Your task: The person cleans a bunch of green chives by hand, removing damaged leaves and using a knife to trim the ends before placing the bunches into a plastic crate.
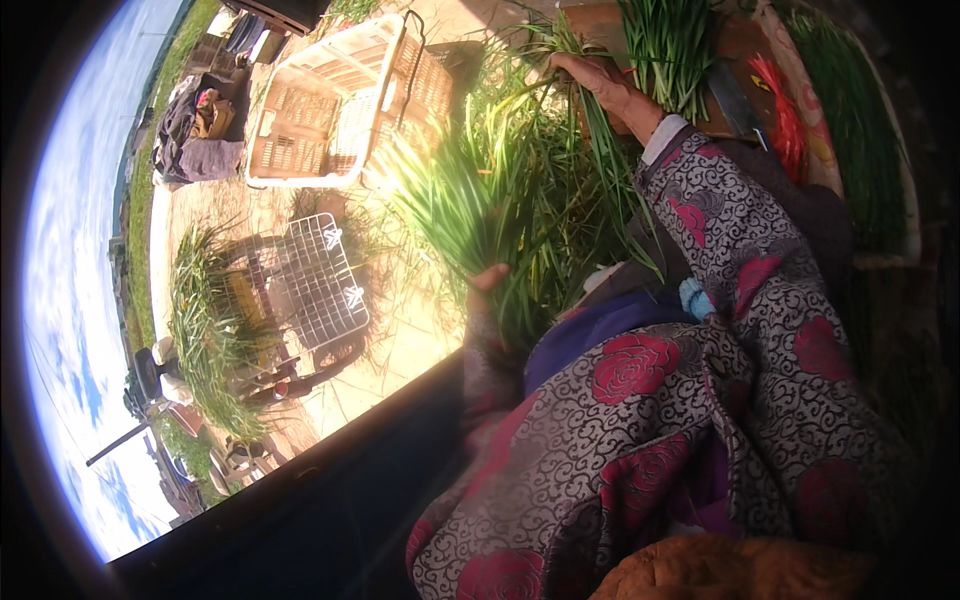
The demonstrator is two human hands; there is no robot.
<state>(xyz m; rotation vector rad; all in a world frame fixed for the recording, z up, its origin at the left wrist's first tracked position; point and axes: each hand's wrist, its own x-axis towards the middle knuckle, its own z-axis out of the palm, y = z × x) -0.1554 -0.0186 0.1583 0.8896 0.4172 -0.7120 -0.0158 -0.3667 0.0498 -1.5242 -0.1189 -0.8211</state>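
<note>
My left hand (488,280), thumb showing, is wrapped round a bunch of garlic chives (440,200) whose long leaves fan up and left in bright sun. Further right, my right hand (597,85) reaches to the far side and closes on some loose chive leaves (565,38); its fingertips are partly covered by them. A heap of loose chives (560,170) lies between the two hands and over my lap. Beside my right hand, a thick bunch of chives (665,55) rests on a brown board (590,20).
A knife (735,98) and a bundle of red ties (785,120) lie by the board. More greens (850,130) lie far right. A cream plastic crate (320,120), white wire rack (325,280), leaf pile (205,330) and folded clothes (205,130) stand to the left.
</note>
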